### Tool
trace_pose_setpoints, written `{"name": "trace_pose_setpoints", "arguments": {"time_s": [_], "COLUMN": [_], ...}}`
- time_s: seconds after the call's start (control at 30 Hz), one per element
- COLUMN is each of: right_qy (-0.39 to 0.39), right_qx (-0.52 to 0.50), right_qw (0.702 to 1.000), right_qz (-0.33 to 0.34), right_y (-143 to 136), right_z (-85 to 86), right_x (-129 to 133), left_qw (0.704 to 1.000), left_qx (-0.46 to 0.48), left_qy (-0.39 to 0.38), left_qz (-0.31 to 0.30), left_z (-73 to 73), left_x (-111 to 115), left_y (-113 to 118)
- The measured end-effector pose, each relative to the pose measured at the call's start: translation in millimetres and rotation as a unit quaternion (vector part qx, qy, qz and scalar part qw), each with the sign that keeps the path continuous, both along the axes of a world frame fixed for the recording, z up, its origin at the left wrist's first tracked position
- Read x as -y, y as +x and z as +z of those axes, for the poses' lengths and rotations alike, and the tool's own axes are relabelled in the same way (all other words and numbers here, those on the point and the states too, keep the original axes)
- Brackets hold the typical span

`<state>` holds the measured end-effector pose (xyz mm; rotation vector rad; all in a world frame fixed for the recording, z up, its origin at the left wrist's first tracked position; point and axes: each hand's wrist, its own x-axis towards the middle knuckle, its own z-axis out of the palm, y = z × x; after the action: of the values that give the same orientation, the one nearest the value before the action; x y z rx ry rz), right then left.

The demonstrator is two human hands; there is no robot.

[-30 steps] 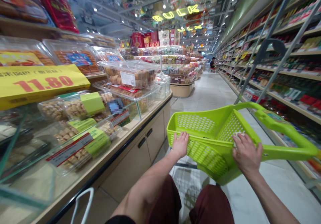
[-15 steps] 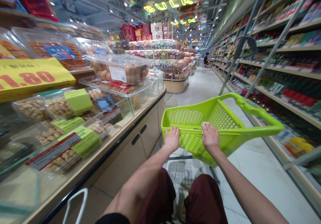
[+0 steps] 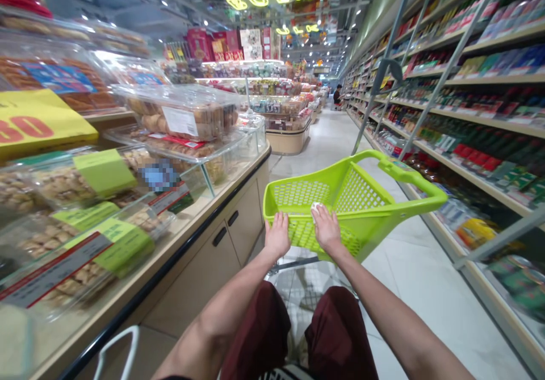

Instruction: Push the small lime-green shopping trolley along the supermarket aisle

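Right grip [image 3: 327, 229]: closed on a white cloth [image 3: 315, 208], which we have slid along the near rim [image 3: 300, 217], away from the handle [image 3: 430, 193].
Left grip [image 3: 277, 237]: fingers over that rim; how tightly, we cannot tell.
Cloth's reach: now near our left grip.
Lime-green shopping cart [image 3: 372, 232]: before us in the aisle.

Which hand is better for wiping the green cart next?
Probably the right hand: it holds what looks like a white cloth on the cart. The left hand touches the cart too, but shows no cloth.
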<state>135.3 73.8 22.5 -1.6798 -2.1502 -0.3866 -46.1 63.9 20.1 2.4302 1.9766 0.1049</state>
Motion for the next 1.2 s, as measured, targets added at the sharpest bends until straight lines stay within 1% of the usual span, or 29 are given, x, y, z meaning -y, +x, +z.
{"name": "trace_pose_setpoints", "arguments": {"time_s": [0.07, 0.1, 0.2, 0.27, 0.33, 0.37, 0.43, 0.6, 0.67, 0.73, 0.87, 0.93, 0.97, 1.0, 1.07, 1.2], "right_qy": [-0.005, -0.004, 0.019, 0.047, 0.061, 0.062, 0.052, 0.019, 0.015, 0.007, 0.013, 0.026, 0.029, 0.028, 0.019, 0.0], "right_qx": [0.005, 0.005, -0.004, -0.01, -0.012, -0.01, -0.003, 0.011, 0.012, 0.014, 0.003, -0.007, -0.011, -0.015, -0.021, -0.022], "right_qw": [1.0, 1.0, 1.0, 0.998, 0.997, 0.996, 0.998, 0.999, 0.998, 0.998, 1.0, 0.999, 0.999, 0.999, 0.999, 0.999], "right_qz": [0.021, 0.02, -0.014, -0.038, -0.054, -0.055, -0.045, 0.033, 0.055, 0.054, -0.01, -0.033, -0.037, -0.036, -0.025, 0.037], "right_y": [-10.5, -9.7, 11.5, 29.0, 36.3, 34.2, 18.5, -43.3, -52.3, -44.8, -2.7, 11.2, 12.6, 9.8, -6.7, -56.7], "right_z": [-3.1, -3.1, -1.1, -0.9, -3.0, -4.6, -8.4, -14.0, -13.3, -11.4, -7.8, -7.2, -7.5, -8.1, -10.3, -16.0], "right_x": [-2.9, -3.8, -4.3, -2.9, -0.8, 0.2, 1.8, 1.1, -1.2, -4.1, -5.3, -2.2, -0.3, 1.4, 3.3, 0.7], "left_qw": [1.0, 1.0, 0.999, 0.999, 0.999, 0.999, 0.999, 0.998, 0.998, 0.997, 0.992, 0.992, 0.992, 0.992, 0.99, 0.99], "left_qx": [-0.001, 0.0, 0.0, 0.001, 0.006, 0.009, 0.016, 0.025, 0.028, 0.038, 0.061, 0.068, 0.072, 0.077, 0.085, 0.091], "left_qy": [-0.007, -0.013, -0.026, -0.019, -0.014, -0.015, -0.025, -0.049, -0.05, -0.047, -0.054, -0.055, -0.055, -0.056, -0.06, -0.063], "left_qz": [0.003, 0.012, 0.041, 0.04, 0.04, 0.041, 0.043, 0.042, 0.034, 0.042, 0.092, 0.091, 0.088, 0.089, 0.094, 0.092], "left_z": [1.9, 2.4, 0.3, -2.9, -5.4, -5.9, -4.9, 1.6, 1.9, 0.0, -7.7, -10.8, -11.8, -12.2, -11.5, -5.9], "left_x": [-0.9, -1.5, -3.1, -3.1, -2.2, -1.5, 0.0, 0.6, -1.0, -3.1, -6.3, -6.8, -6.7, -6.5, -5.7, -3.1], "left_y": [-6.0, -9.9, -20.2, -23.4, -23.2, -22.2, -20.1, -20.3, -23.3, -27.6, -35.6, -36.7, -36.4, -35.5, -33.2, -30.9]}}
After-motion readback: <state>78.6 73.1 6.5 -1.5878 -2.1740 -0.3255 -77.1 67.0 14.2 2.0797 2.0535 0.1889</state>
